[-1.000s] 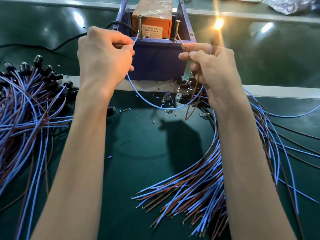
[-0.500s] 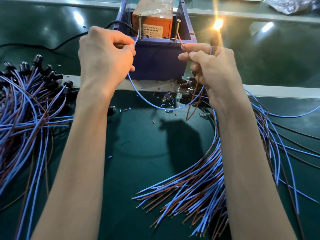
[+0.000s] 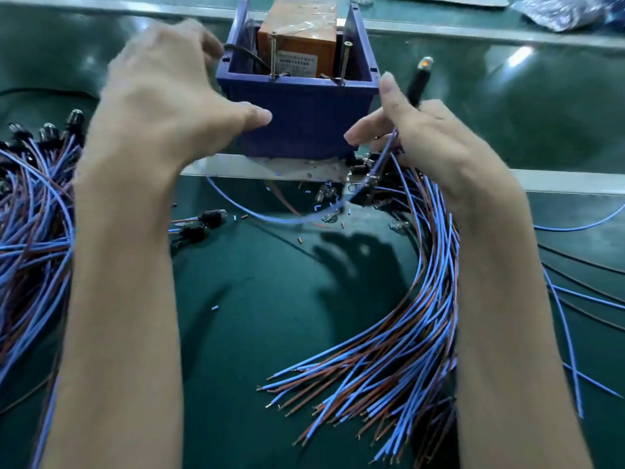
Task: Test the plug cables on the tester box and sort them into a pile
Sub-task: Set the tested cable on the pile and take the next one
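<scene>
The left hand [image 3: 169,93] is open and holds nothing, beside the box [image 3: 297,110]. The right hand [image 3: 426,137] grips a cable [image 3: 414,89], its thumb and first finger spread. Bare mat [image 3: 263,316] lies between the piles.

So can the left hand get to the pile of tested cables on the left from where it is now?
Probably yes. The left hand is open and seems empty in front of the blue box, and the cable pile lies just beside that forearm with nothing between them. The hand is blurred, so its grip is uncertain.
</scene>
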The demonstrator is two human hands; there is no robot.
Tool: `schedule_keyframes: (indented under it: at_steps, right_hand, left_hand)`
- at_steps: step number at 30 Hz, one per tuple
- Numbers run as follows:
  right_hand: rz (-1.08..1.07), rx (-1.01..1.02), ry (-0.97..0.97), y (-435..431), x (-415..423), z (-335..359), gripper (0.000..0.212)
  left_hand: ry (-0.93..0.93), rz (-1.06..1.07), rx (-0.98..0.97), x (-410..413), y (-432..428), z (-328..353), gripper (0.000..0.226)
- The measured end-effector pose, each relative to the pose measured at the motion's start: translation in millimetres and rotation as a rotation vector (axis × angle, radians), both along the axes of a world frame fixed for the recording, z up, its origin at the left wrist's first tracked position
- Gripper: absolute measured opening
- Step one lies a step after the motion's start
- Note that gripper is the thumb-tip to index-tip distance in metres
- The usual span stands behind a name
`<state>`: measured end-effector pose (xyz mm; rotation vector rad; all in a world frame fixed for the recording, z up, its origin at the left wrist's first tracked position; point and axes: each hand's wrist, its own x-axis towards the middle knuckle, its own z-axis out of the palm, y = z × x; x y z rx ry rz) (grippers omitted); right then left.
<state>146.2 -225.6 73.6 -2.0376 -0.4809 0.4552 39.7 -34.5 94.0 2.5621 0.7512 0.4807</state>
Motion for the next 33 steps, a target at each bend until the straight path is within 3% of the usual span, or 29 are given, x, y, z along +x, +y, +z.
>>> schedule_keyframes:
  at_steps: [3, 6, 8, 12, 16, 19, 23, 26, 29, 33]
  right_hand:
    - [-0.081, 0.047, -0.051, -1.6, 2.0, 2.2, 0.071]
    - [-0.156, 0.292, 0.034, -7.6, 3.2, 4.8, 0.066]
    - [-0.252, 0.389, 0.068, -10.0, 5.3, 5.2, 0.056]
    - [-0.410, 0.607, 0.120, -16.1, 16.0, 3.3, 0.027]
    - [-0.488, 0.732, 0.137, -24.4, 22.4, 1.8, 0.021]
    - [-0.466, 0.612, 0.088, -29.6, 25.3, -2.6, 0.020]
    - [-0.292, 0.250, 0.011, -32.8, 28.5, -10.7, 0.016]
    - [-0.252, -0.073, -0.058, -34.5, 34.2, -25.0, 0.016]
    - [-0.288, -0.217, -0.081, -37.0, 38.7, -33.5, 0.003]
    - [-0.372, -0.298, -0.160, -41.1, 38.8, -31.1, 0.010]
  left_hand:
    - [0.127, -0.247, -0.008, 4.3, -20.9, 3.9, 0.061]
    - [0.459, -0.559, -0.133, 10.0, -45.4, 1.1, 0.080]
    - [0.576, -0.628, -0.143, 15.4, -54.2, -4.0, 0.078]
    - [0.551, -0.669, -0.157, 23.9, -64.9, -11.2, 0.053]
    - [0.551, -0.760, -0.130, 23.9, -77.5, -12.2, 0.030]
    - [0.557, -0.852, -0.120, 22.9, -93.0, -9.5, 0.016]
    - [0.654, -1.049, -0.211, 17.7, -129.1, -3.8, 0.025]
    - [0.755, -1.116, -0.171, 18.6, -146.4, -9.3, 0.036]
    - [0.721, -0.966, -0.034, 24.5, -115.5, -15.4, 0.037]
    - [0.729, -0.454, 0.000, 17.4, -24.5, -23.5, 0.039]
